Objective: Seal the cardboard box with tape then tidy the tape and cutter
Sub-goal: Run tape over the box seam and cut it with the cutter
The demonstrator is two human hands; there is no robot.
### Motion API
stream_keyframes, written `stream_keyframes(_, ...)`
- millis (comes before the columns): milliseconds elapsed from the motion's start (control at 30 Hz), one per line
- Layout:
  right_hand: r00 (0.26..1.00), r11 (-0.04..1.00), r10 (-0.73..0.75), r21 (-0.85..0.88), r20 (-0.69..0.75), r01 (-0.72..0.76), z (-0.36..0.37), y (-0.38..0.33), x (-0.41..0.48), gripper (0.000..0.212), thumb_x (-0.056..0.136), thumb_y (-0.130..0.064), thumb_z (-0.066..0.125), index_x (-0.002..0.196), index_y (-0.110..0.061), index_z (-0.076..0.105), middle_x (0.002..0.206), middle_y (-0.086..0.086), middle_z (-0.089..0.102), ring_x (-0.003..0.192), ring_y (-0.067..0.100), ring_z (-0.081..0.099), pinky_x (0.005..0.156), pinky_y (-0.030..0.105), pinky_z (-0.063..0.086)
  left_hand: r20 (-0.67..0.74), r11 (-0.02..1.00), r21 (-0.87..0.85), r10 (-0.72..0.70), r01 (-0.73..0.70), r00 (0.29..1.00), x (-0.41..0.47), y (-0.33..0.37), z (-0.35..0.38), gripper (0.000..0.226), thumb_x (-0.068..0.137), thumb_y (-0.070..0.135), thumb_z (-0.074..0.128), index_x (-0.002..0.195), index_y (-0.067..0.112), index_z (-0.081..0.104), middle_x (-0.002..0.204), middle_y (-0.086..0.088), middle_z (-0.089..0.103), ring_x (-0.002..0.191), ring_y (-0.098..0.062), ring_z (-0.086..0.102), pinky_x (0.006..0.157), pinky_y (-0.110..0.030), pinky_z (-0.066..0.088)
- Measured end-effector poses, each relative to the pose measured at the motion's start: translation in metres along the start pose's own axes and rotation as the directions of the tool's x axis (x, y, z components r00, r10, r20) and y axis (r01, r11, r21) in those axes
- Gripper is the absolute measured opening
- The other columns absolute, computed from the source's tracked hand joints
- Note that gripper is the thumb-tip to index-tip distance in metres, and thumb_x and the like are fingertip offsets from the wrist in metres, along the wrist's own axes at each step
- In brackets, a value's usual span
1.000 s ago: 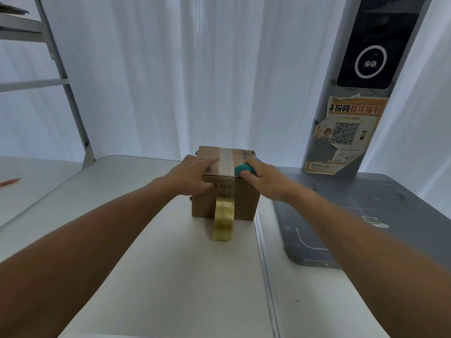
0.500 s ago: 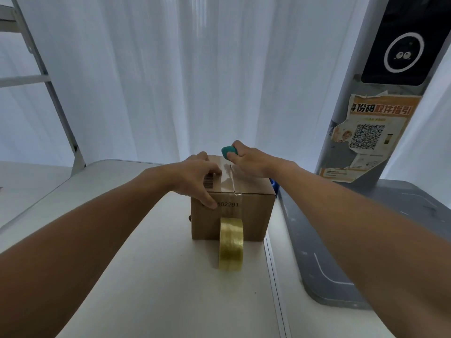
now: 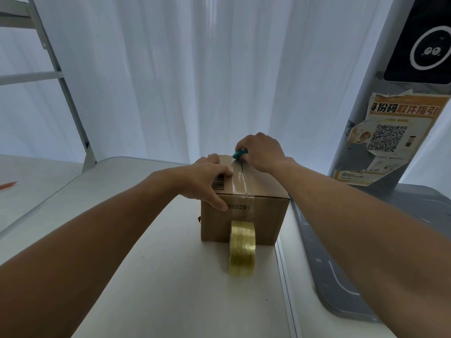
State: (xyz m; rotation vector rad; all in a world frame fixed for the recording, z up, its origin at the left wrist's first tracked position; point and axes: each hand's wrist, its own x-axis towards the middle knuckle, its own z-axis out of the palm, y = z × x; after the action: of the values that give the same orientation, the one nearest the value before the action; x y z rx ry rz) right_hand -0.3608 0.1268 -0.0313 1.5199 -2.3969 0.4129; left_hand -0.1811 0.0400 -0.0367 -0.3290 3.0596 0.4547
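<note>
Cardboard box point(image 3: 258, 191) standing on a white table point(image 3: 170, 276), its flaps closed and a strip of clear tape point(image 3: 238, 178) running along the centre seam of the top and folding over the near edge onto the front face. Printed digits "102291" appear on the front face, and a barcode label point(image 3: 219, 182) sits on the top near the left edge.

Left hand point(image 3: 207, 181) lies on the top of the box with the fingers spread flat over the barcode label and the thumb hooked down over the near edge onto the front face; it presses on the box and grasps nothing.

Right hand point(image 3: 262, 151) is clenched around a teal cutter point(image 3: 240, 154) at the far end of the top, where the taped seam meets the far edge. Only the tip of the cutter shows beyond the fingers; whether its blade touches the tape cannot be told.

Roll of yellowish tape point(image 3: 242, 248) stands on its edge on the table, touching the front face of the box below the seam.

Background: white curtain point(image 3: 195, 69); a grey pillar point(image 3: 380, 118) at right bearing a torn orange poster with a QR code point(image 3: 388, 137); a grey platform point(image 3: 353, 276) just right of the table; metal shelving point(image 3: 61, 76) at left.
</note>
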Motion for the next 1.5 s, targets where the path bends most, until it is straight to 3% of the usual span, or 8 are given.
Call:
stream_keyframes(333, 0.968, 0.989, -0.146, 0.049, 0.204, 0.139, -0.031, -0.011, -0.041, 0.021, 0.087, -0.025, 0.071, 0.108, -0.021, 0.074, 0.105, 0.001, 0.073, 0.092, 0.017, 0.067, 0.087, 0.038, 0.057, -0.085, 0.999, -0.046, -0.016, 0.012, 0.996, -0.005, 0.002, 0.004, 0.083, 0.063, 0.049, 0.086, 0.133, 0.025, 0.047, 0.118, 0.006, 0.040, 0.109, -0.017, 0.046, 0.088, -0.030, 0.049)
stream_keyframes(633, 0.903, 0.930, -0.359, 0.166, 0.235, 0.327, -0.067, -0.031, -0.108, 0.022, 0.093, -0.022, 0.062, 0.114, -0.021, 0.069, 0.099, -0.001, 0.072, 0.085, 0.013, 0.065, 0.080, 0.032, 0.055, -0.202, 1.000, 0.008, -0.021, 0.023, 0.979, -0.024, 0.016, 0.013, 0.060, 0.070, 0.043, 0.082, 0.115, 0.020, 0.050, 0.111, 0.003, 0.050, 0.096, -0.016, 0.051, 0.072, -0.024, 0.046)
stream_keyframes(833, 0.977, 0.898, -0.028, 0.435, 0.209, -0.067, -0.070, -0.024, -0.133, 0.021, 0.096, -0.005, 0.035, 0.112, -0.011, 0.047, 0.091, 0.005, 0.054, 0.079, 0.021, 0.050, 0.070, 0.034, 0.042, -0.163, 0.997, -0.058, -0.051, 0.042, 0.985, -0.040, 0.018, 0.019, 0.065, 0.087, 0.034, 0.066, 0.145, 0.020, 0.039, 0.149, -0.005, 0.034, 0.133, -0.027, 0.035, 0.107, -0.040, 0.036)
stream_keyframes(967, 0.976, 0.889, 0.031, 0.441, 0.213, -0.125, -0.065, -0.016, -0.146, 0.017, 0.096, -0.013, 0.036, 0.107, -0.009, 0.048, 0.081, -0.002, 0.050, 0.072, 0.017, 0.046, 0.065, 0.031, 0.039, -0.485, 0.991, -0.136, -0.050, -0.019, 0.873, -0.060, 0.025, 0.034, 0.042, 0.087, 0.027, 0.065, 0.125, 0.021, 0.048, 0.111, -0.003, 0.044, 0.106, -0.021, 0.044, 0.089, -0.037, 0.047)
stream_keyframes(1133, 0.983, 0.918, -0.018, 0.392, 0.184, -0.056, -0.048, -0.009, -0.151, 0.030, 0.099, -0.012, 0.039, 0.129, -0.015, 0.044, 0.121, 0.004, 0.043, 0.105, 0.019, 0.048, 0.072, 0.019, 0.042, -0.740, 0.996, -0.085, -0.085, 0.032, 0.667, -0.079, 0.034, 0.044, 0.025, 0.090, 0.024, 0.059, 0.113, 0.019, 0.050, 0.077, 0.007, 0.048, 0.072, -0.015, 0.050, 0.064, -0.031, 0.042)
stream_keyframes(1267, 0.994, 0.942, -0.010, 0.335, 0.113, -0.029, -0.042, -0.002, -0.148, 0.026, 0.100, -0.012, 0.044, 0.125, -0.014, 0.052, 0.126, 0.007, 0.039, 0.106, 0.020, 0.049, 0.080, 0.021, 0.048, -0.661, 0.999, -0.026, 0.011, -0.038, 0.750, -0.084, 0.032, 0.048, 0.022, 0.088, 0.031, 0.061, 0.108, 0.027, 0.053, 0.060, 0.009, 0.051, 0.052, -0.008, 0.051, 0.054, -0.026, 0.039)
stream_keyframes(1367, 0.974, 0.950, -0.020, 0.309, 0.225, -0.052, -0.039, 0.004, -0.147, 0.023, 0.093, -0.005, 0.050, 0.113, -0.015, 0.056, 0.125, 0.005, 0.043, 0.108, 0.021, 0.050, 0.075, 0.018, 0.046, -0.583, 0.996, 0.090, 0.060, -0.009, 0.810, -0.086, 0.028, 0.046, 0.043, 0.080, 0.052, 0.065, 0.116, 0.033, 0.054, 0.082, 0.011, 0.055, 0.070, -0.012, 0.057, 0.062, -0.029, 0.046)
stream_keyframes(1500, 0.975, 0.939, -0.011, 0.336, 0.220, -0.065, -0.038, 0.001, -0.147, 0.021, 0.092, -0.007, 0.053, 0.111, -0.014, 0.056, 0.119, 0.008, 0.047, 0.107, 0.024, 0.053, 0.080, 0.027, 0.052, -0.485, 0.995, 0.088, 0.003, 0.045, 0.874, -0.080, 0.017, 0.038, 0.041, 0.082, 0.042, 0.069, 0.121, 0.036, 0.056, 0.097, 0.007, 0.052, 0.083, -0.015, 0.055, 0.071, -0.030, 0.043)
